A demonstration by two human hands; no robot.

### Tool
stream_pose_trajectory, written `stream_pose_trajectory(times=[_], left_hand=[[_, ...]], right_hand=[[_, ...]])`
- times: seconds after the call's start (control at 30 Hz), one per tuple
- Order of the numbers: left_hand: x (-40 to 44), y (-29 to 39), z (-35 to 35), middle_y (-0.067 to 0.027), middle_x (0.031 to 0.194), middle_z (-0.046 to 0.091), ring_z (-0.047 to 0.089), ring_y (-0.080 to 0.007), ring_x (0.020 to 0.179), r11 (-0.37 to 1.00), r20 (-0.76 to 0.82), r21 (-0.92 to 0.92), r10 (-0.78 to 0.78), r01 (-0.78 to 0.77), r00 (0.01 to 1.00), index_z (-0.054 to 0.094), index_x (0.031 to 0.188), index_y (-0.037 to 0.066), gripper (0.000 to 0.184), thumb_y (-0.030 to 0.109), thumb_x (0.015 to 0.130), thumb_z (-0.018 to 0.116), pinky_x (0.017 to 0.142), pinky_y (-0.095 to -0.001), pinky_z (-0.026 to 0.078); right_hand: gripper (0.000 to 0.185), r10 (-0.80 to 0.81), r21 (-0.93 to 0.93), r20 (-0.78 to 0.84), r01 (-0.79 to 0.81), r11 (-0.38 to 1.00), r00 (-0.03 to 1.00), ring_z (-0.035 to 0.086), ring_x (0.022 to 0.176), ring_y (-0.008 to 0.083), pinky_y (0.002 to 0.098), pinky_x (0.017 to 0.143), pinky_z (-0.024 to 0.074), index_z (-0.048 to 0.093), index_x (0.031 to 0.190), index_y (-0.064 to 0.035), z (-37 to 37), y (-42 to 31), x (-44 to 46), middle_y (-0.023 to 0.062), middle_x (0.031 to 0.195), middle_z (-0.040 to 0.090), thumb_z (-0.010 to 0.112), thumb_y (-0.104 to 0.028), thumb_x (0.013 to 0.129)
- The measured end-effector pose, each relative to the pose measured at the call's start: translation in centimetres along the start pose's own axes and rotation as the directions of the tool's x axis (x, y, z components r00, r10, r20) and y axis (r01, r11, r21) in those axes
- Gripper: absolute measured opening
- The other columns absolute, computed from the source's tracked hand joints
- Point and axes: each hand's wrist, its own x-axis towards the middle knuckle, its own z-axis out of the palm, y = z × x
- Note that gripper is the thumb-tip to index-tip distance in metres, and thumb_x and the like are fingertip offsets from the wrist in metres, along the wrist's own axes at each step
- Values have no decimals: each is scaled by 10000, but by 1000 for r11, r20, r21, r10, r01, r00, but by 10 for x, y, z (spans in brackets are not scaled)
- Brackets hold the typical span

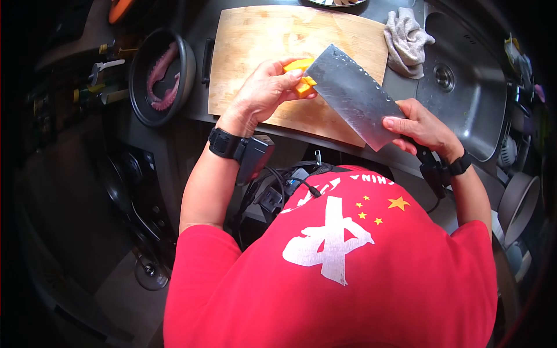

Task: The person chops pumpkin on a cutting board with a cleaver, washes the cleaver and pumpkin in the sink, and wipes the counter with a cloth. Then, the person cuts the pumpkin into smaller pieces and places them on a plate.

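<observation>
My left hand (264,88) is closed on orange-yellow chunks (304,89) that look like pumpkin, held above the near half of a wooden cutting board (246,37). In my right hand (426,129) is the handle of a broad cleaver (355,93), with my thumb against the blade near the handle. The blade slants up and left, and its far end meets or overlaps the chunks; I cannot tell whether it touches them. Water drops dot the steel.
Left of the board stands a dark round pan (136,87) holding a pinkish octopus tentacle (158,75). A crumpled grey cloth (406,45) lies between board and steel sink (461,49). Bottles (119,49) stand at the far left. Part of a round dish (342,7) shows at the top.
</observation>
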Motion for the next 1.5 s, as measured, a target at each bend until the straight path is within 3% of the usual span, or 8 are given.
stream_pose_trajectory(times=[0.2,0.4,0.57,0.77,1.03,1.07,1.13,1.5], left_hand=[[8,-2,-4,-215,1310,541,579,-306,1202,989,-5,-147,-15,15,1000,409,1411,-36,460,237,1044,461,1015,-438,508],[12,-5,-8,-243,1339,500,565,-405,1196,939,21,-343,4,3,1000,444,1392,-4,455,265,1029,497,1011,-456,509],[23,-15,2,-134,1182,624,657,-265,1029,1000,-90,9,-16,17,996,507,1343,31,538,56,855,730,878,-371,581],[29,-27,1,-140,1069,661,684,-240,886,984,-55,180,24,-14,998,516,1311,0,490,11,854,693,792,-360,591],[41,-28,-5,-145,1080,630,673,-300,940,983,54,176,-55,45,997,509,1321,38,470,-16,881,667,791,-377,587],[42,-26,-6,-148,1100,630,672,-306,953,985,55,162,-76,67,996,505,1325,40,473,-13,884,667,802,-377,583],[39,-25,-6,-150,1120,631,670,-313,966,984,62,155,-98,88,993,502,1330,41,476,-10,887,668,814,-378,579],[40,-25,-12,-143,1195,629,648,-324,1044,983,91,139,-133,120,987,495,1330,48,486,43,888,697,877,-380,553]], right_hand=[[336,2,209,69,-16,978,998,485,381,46,179,352,372,591,983,22,0,19,1,31,600,585,652,-307,950],[221,-120,496,-287,255,830,950,429,350,43,179,324,320,566,1011,4,-10,43,-33,41,579,560,606,-207,960],[173,-41,328,-567,271,905,823,467,400,36,178,381,361,551,990,-31,-15,63,-89,15,623,570,643,-166,933],[156,25,190,-902,345,919,430,494,432,36,188,400,377,573,892,-37,22,118,-171,6,621,582,654,-166,921],[158,311,305,-792,101,947,-525,667,597,220,358,538,533,589,929,10,101,275,-232,131,710,658,615,-140,884],[158,325,321,-783,104,941,-531,667,597,220,358,538,533,589,929,10,101,296,-237,131,710,658,615,-140,884],[195,70,425,-809,-499,755,-584,684,753,374,489,678,539,594,1043,-17,99,329,-247,206,758,670,562,-105,872],[295,477,608,-789,-606,513,-388,595,1139,421,480,960,488,684,1132,-73,27,416,-242,239,1162,647,476,-107,926]])
